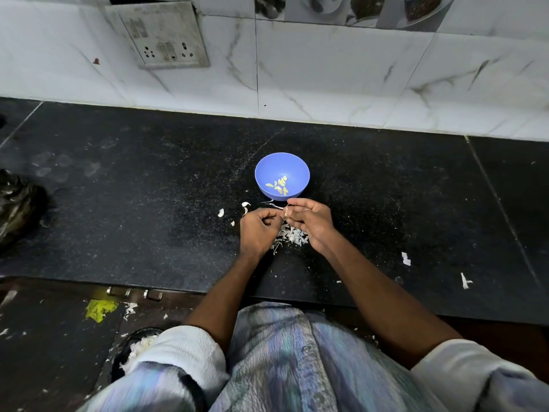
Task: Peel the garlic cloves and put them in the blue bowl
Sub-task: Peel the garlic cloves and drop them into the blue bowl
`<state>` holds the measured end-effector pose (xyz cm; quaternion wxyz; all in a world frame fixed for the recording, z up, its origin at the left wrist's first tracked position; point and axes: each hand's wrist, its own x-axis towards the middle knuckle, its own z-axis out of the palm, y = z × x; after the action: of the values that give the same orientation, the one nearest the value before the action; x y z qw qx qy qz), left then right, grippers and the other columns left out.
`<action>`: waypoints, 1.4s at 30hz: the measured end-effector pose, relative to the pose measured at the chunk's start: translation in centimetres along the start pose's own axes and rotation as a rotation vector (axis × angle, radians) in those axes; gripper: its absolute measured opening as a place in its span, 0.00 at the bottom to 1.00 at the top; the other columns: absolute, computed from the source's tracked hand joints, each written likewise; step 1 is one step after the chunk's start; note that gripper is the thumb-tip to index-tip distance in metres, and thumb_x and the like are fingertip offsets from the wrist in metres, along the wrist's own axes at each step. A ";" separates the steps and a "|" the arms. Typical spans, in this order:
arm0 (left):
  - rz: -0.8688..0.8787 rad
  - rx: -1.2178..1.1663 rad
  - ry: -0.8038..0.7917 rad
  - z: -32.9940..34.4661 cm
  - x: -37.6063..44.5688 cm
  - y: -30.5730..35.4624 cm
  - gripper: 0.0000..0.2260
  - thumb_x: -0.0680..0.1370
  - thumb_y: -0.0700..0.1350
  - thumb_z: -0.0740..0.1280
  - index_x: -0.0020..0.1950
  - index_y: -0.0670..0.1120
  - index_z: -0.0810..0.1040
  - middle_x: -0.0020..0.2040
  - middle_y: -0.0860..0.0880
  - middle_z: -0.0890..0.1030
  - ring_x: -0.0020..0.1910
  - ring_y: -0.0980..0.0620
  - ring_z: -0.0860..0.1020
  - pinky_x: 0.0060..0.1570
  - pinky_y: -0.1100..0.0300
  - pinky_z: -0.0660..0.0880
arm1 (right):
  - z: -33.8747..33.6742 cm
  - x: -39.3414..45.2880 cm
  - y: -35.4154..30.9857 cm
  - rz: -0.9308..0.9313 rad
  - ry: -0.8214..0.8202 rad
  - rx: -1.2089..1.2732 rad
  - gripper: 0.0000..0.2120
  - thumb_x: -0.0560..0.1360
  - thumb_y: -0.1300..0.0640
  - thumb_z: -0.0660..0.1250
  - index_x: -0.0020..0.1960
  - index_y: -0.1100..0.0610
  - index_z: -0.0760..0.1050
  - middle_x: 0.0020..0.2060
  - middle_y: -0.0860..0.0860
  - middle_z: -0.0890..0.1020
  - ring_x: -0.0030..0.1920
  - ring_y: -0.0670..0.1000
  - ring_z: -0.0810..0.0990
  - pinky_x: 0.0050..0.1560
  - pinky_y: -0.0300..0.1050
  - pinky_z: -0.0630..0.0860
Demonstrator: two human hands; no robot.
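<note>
The work is looking partly done. A handful of peeled cloves (279,185) are lying in the bottom of the blue bowl (269,168), which is sitting on the dark surface (148,203) just beyond the hands. A heap of papery skins (292,236) is piling up on the surface under and between the wrists, and a couple of unpeeled cloves (220,212) are waiting to the left of the hands, with another (245,205) a little nearer the bowl. So several are finished and at least a few are left, as far as can be judged.

The right hand (312,221) is pinching a small clove (286,214) between thumb and fingertips, its other fingers loosely curled. The left hand (258,230) is curling its fingers inward beside it, fingertips reaching toward the same clove; whether they are actually gripping skin is too small to tell. The clove is sitting right at the meeting point of both hands, just near of the bowl's rim.

Torn scraps of skin (406,259) are lying well to the right.
</note>
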<state>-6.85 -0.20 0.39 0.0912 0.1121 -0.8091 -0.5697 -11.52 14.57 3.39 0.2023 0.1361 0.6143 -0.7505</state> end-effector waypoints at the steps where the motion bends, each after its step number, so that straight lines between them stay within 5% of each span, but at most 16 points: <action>1: 0.029 0.028 0.002 0.0 -0.1 0.1 0.05 0.78 0.39 0.75 0.49 0.46 0.90 0.43 0.54 0.88 0.40 0.56 0.86 0.44 0.54 0.85 | 0.0 0.0 0.0 0.004 0.005 0.014 0.14 0.75 0.71 0.72 0.59 0.62 0.81 0.48 0.59 0.88 0.51 0.55 0.88 0.53 0.45 0.84; 16: 0.093 0.053 -0.015 -0.1 -0.3 0.4 0.04 0.74 0.41 0.77 0.47 0.46 0.90 0.40 0.54 0.87 0.35 0.62 0.81 0.39 0.60 0.82 | -0.7 0.5 0.5 0.070 -0.041 0.043 0.12 0.75 0.75 0.70 0.55 0.65 0.83 0.49 0.60 0.87 0.48 0.53 0.87 0.53 0.42 0.83; 23: 0.114 0.055 0.013 0.1 -0.4 0.3 0.03 0.78 0.44 0.75 0.48 0.47 0.89 0.41 0.54 0.87 0.39 0.56 0.85 0.42 0.56 0.84 | -0.6 0.3 0.2 0.070 -0.037 0.102 0.10 0.76 0.73 0.70 0.55 0.65 0.82 0.46 0.59 0.88 0.46 0.51 0.87 0.48 0.40 0.83; 28: 0.116 0.056 0.019 0.0 -0.3 0.5 0.02 0.77 0.44 0.77 0.48 0.47 0.89 0.43 0.54 0.88 0.39 0.57 0.85 0.41 0.62 0.82 | -0.5 0.3 0.1 0.060 -0.038 0.055 0.10 0.75 0.72 0.72 0.55 0.64 0.83 0.47 0.60 0.87 0.47 0.52 0.87 0.49 0.41 0.82; 38: 0.125 0.089 0.007 -0.2 -0.1 0.4 0.03 0.76 0.44 0.77 0.48 0.47 0.90 0.42 0.54 0.87 0.38 0.56 0.85 0.40 0.54 0.83 | -0.6 0.4 0.1 0.075 -0.039 0.016 0.10 0.75 0.73 0.71 0.54 0.64 0.84 0.48 0.60 0.88 0.49 0.53 0.87 0.51 0.40 0.82; 42: 0.087 0.045 0.000 -0.1 -0.2 0.7 0.04 0.74 0.43 0.80 0.46 0.45 0.90 0.40 0.55 0.87 0.36 0.59 0.85 0.38 0.61 0.82 | -0.5 0.3 0.1 0.079 -0.030 0.004 0.11 0.75 0.74 0.69 0.52 0.63 0.84 0.49 0.60 0.87 0.50 0.54 0.86 0.56 0.43 0.82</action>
<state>-6.67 0.00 1.12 0.1134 0.0785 -0.8258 -0.5469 -11.77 14.98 3.04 0.2406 0.1492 0.6038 -0.7452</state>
